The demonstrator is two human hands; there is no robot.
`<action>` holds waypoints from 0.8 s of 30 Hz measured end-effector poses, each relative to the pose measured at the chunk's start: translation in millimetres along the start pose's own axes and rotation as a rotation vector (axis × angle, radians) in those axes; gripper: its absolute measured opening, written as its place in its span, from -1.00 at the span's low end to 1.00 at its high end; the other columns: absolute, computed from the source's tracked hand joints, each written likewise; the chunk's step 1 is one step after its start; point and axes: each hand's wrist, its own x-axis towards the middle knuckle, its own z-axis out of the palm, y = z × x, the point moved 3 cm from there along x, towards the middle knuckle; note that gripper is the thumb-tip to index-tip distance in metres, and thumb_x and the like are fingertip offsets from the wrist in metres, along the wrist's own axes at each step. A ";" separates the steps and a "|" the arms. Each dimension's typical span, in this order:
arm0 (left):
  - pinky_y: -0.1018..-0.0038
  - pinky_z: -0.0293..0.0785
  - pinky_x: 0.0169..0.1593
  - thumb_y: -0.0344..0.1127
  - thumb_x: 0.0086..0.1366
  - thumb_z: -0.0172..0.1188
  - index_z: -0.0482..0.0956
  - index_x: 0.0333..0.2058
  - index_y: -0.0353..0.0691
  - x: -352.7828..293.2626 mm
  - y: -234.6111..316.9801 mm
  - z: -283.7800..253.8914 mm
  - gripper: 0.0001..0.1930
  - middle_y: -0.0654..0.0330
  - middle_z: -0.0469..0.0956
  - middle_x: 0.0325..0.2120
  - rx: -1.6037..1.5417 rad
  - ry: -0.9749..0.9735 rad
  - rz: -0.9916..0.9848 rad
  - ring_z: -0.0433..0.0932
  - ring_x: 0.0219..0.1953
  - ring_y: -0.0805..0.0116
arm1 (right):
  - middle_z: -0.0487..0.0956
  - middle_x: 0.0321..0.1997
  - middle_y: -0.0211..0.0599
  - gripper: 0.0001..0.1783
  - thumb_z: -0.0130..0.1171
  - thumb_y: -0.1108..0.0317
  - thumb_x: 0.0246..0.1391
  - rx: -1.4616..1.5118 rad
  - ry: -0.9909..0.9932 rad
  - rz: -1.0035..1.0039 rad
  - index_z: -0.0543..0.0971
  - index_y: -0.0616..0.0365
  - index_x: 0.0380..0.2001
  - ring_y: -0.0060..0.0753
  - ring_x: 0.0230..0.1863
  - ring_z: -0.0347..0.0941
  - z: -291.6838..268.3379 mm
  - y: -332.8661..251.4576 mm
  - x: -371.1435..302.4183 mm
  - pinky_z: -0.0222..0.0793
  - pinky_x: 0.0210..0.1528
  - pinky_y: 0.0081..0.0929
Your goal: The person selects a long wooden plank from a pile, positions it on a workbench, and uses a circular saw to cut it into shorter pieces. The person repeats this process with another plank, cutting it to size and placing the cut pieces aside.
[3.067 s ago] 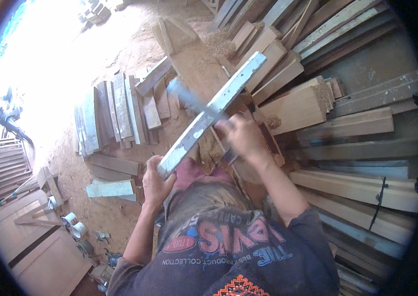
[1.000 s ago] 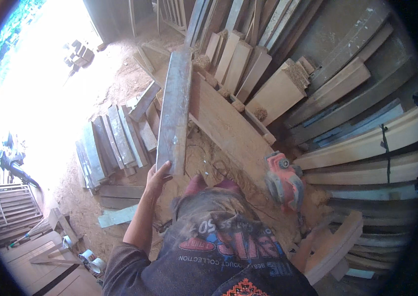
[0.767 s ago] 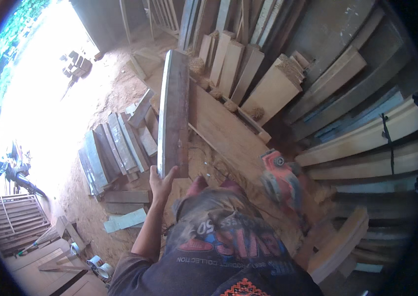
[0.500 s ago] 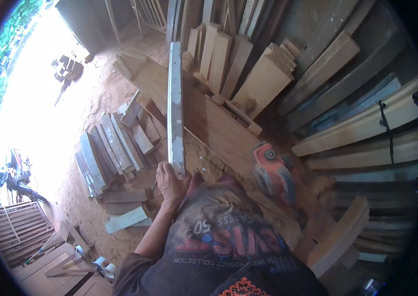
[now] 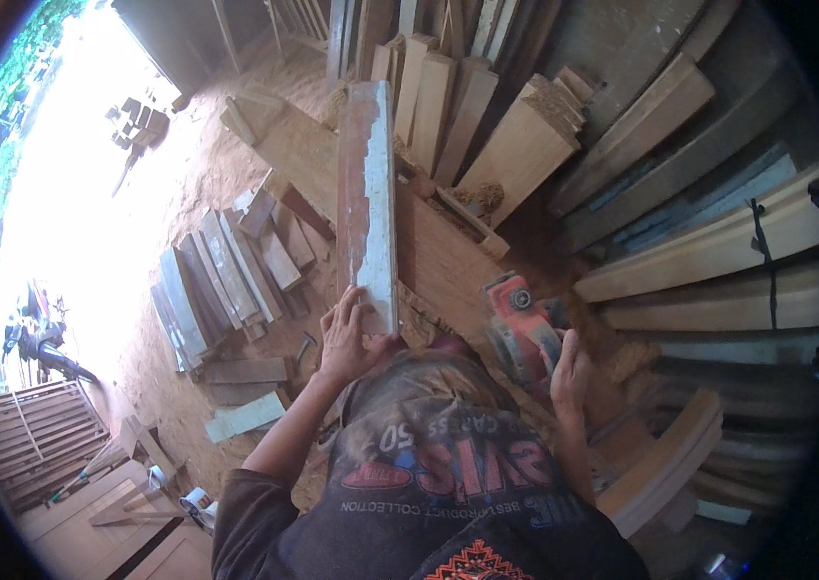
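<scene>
Turned since half a second ago, the plank (image 5: 368,193) now shows a broad face, brown on the left with patchy pale paint on the right, and the right hand (image 5: 571,372) has come to the red tool (image 5: 529,322). With bent fingers, the left hand (image 5: 340,338) grips the plank's near end; its far end reaches over the table (image 5: 453,246). Whether the right hand's fingers close around the tool, I cannot tell.
</scene>
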 end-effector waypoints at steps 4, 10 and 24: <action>0.01 0.25 0.41 0.08 0.29 0.47 0.55 0.13 -0.27 18.5 -26.9 -1.0 -0.37 -0.11 0.40 0.35 -0.102 0.043 -0.114 0.38 0.43 -0.15 | 0.61 -0.42 -0.44 -0.37 -0.06 -0.14 0.62 -0.024 -0.194 0.048 0.68 0.25 -0.18 -0.62 -0.44 0.51 1.0 3.4 1.1 0.39 -0.42 -0.53; 0.13 0.45 0.26 0.31 0.41 0.32 0.69 0.04 -0.33 55.5 -64.3 28.2 -0.31 -0.16 0.63 0.11 -0.376 0.323 -0.628 0.58 0.22 -0.07 | 0.55 -0.51 -0.49 -0.40 0.04 -0.14 0.57 -0.115 -0.237 0.081 0.68 0.21 -0.25 -0.64 -0.52 0.46 -12.5 0.9 3.6 0.34 -0.48 -0.52; 0.30 0.59 0.02 0.56 0.43 0.10 0.56 0.30 -0.43 48.2 -52.4 88.2 0.01 0.00 0.67 0.00 -1.256 0.139 -0.934 0.66 -0.05 0.24 | 0.67 -0.32 -0.20 -0.47 0.18 -0.08 0.50 -0.566 0.115 -0.306 0.71 0.27 -0.09 -0.33 -0.18 0.68 -74.2 17.4 -15.9 0.58 -0.14 -0.31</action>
